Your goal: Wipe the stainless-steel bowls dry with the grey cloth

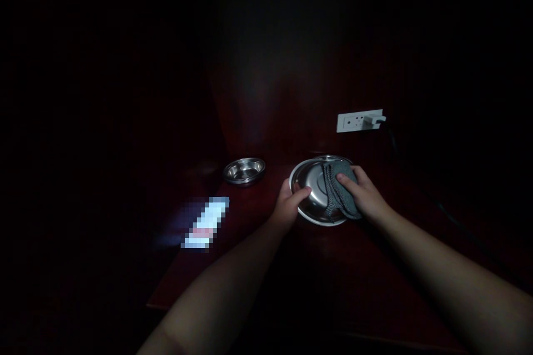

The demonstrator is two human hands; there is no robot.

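A shiny metal bowl (308, 180) is held up over the dark red table, its rounded underside facing me. My left hand (290, 199) is closed on the bowl's left rim, thumb lying across the metal. A grey-green cloth (342, 191) is bunched in my right hand (363, 188), which presses it against the right part of the bowl. The fingers of both hands behind the bowl and cloth are hidden. Just behind the bowl shows the rim of another metal dish (333, 157), mostly covered from view.
Left of the bowl, several stacked metal dishes (245, 169) appear to stand on the table (266, 266). A lit, blurred-out screen (207, 224) lies near the table's left edge. On the wall is a white socket panel (352, 121) with a plugged-in charger (375, 120) and dark cable. Surroundings are very dark.
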